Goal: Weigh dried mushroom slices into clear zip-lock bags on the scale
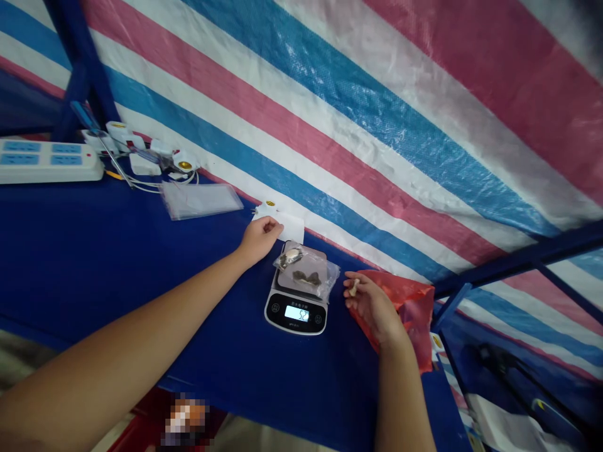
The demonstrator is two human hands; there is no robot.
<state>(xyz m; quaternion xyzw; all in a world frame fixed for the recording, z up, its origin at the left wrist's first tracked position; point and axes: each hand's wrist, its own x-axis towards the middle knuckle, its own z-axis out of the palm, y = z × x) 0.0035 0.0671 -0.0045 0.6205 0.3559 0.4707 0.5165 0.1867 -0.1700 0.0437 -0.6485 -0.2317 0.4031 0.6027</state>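
Note:
A kitchen scale [296, 314] stands on the blue table, its lit display seeming to read 5.2. On its pan lies a clear plastic bag [330, 276] with dark, shrivelled pieces [306, 277] and a black-and-white piece [291, 256]. My left hand [262, 238] is closed, fingers curled, by the edge of a white sheet of paper [293, 227] behind the scale; whether it grips anything is hidden. Right of the scale, my right hand [370, 301] holds a small pale, knobbly piece [354, 287] in its bent fingers. Beneath and beside that hand sits a red plastic bag [417, 298].
Toward the left lie a power strip [47, 162], white chargers with cables [160, 154], a screwdriver-like tool [106, 141] and clear flat bags [202, 199]. A striped tarpaulin [282, 113] rises behind the table. Blue metal frame bars [518, 260] stand at the right.

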